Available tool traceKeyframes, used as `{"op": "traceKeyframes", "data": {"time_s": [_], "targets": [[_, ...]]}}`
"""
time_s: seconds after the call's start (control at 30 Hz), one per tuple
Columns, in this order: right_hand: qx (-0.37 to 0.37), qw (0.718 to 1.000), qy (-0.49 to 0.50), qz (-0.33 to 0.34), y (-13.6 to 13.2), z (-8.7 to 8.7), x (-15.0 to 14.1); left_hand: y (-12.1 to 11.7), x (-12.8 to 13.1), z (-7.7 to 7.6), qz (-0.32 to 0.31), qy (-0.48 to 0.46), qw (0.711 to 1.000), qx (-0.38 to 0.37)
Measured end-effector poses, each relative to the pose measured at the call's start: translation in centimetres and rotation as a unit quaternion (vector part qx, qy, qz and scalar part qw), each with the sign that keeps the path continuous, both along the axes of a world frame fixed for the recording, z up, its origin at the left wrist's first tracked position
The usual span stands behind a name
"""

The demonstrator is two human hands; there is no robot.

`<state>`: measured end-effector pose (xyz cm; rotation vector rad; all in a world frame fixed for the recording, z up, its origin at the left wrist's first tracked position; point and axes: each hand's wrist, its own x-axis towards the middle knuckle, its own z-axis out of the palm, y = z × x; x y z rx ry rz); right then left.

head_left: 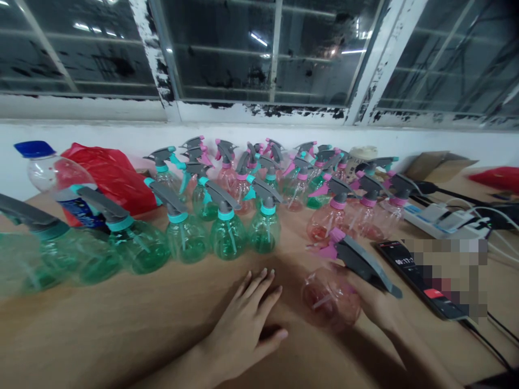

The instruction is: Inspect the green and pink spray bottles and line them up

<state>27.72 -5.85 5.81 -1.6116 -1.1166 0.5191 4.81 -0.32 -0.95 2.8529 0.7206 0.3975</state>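
My left hand (251,319) lies on the wooden table with its fingers stretched out, holding nothing. To the right of it, my right hand (371,294) is closed round a pink see-through spray bottle (330,300) with a grey and pink trigger head; the bottle leans, and some of my fingers are hidden behind it. Just beyond my left hand stands a row of green spray bottles (227,237) with grey and turquoise heads. Several pink spray bottles (334,213) are grouped behind the held one. More green and pink bottles crowd together toward the wall.
At right lies a phone (419,281) with a running timer, partly blurred out. Behind it are a white power strip (441,219) with cables and a cardboard box (436,165). A blue-capped plastic bottle (44,167) and a red plastic bag (109,178) stand at left. Windows line the wall.
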Motion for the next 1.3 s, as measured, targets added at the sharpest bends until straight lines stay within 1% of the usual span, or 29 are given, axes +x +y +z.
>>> {"op": "traceKeyframes", "data": {"time_s": [0.1, 0.17, 0.37, 0.47, 0.57, 0.73, 0.9, 1.03, 1.17, 1.3], "targets": [[-0.031, 0.998, 0.039, 0.043, 0.5, 0.1, 0.1, 0.0, 0.0, 0.0, 0.002, 0.006, 1.000, 0.003], [-0.040, 0.997, 0.048, 0.050, 0.6, 0.4, -0.1, 0.0, 0.0, 0.1, 0.000, 0.014, 1.000, 0.005], [0.002, 0.995, 0.061, 0.081, 0.1, 1.9, -1.1, -0.1, 0.1, 0.2, 0.001, 0.031, 0.999, 0.009], [-0.002, 0.996, 0.057, 0.074, 0.0, 2.0, -1.2, -0.1, 0.1, 0.3, 0.001, 0.034, 0.999, 0.012], [-0.001, 0.995, 0.056, 0.081, -0.1, 1.8, -1.1, -0.1, 0.1, 0.3, -0.001, 0.035, 0.999, 0.015], [0.004, 0.997, 0.052, 0.053, -0.1, 1.7, -1.2, 0.0, 0.1, 0.1, -0.002, 0.035, 0.999, 0.024], [-0.003, 0.996, 0.033, 0.080, -0.1, 1.6, -0.9, 0.1, 0.2, 0.0, -0.002, 0.029, 0.999, 0.033], [-0.017, 0.999, 0.019, 0.042, -0.1, 1.4, -0.8, 0.1, 0.2, 0.1, -0.003, 0.030, 0.999, 0.035], [-0.007, 0.999, 0.036, 0.032, -0.2, 0.9, -0.5, 0.0, 0.1, 0.1, -0.004, 0.029, 0.999, 0.033], [-0.028, 0.999, 0.045, 0.013, -0.2, 0.2, -0.3, 0.0, 0.1, 0.2, -0.003, 0.026, 0.999, 0.030]]}}
